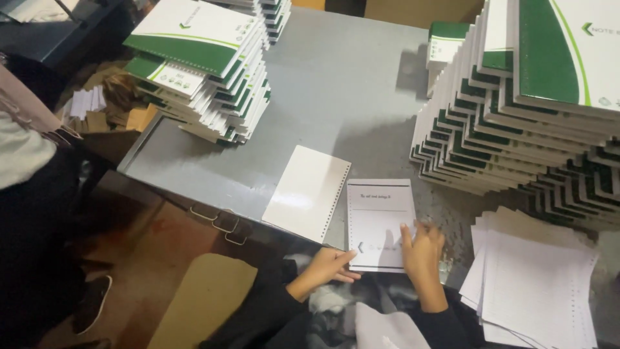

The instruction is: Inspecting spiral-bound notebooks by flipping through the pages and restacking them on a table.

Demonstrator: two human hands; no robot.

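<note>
Hands at near table edge, both on one white printed sheet [380,223] w/ punched holes down its left side. Left hand [326,266]: fingers together, tips pressing sheet's lower-left corner, not gripping. Right hand [423,249]: flat, fingers slightly spread, resting on sheet's lower-right part. Sheet lies flat on grey table [336,84]. Just left of it, blank white punched card [307,192], tilted, not touching sheet. To the right, loose pile of ruled punched pages [536,291]. Farther back: tall stack of green-and-white notebooks [516,123] at right, shorter notebook stack [206,71] at left. Another person's dark clothing [32,213] at far left.
</note>
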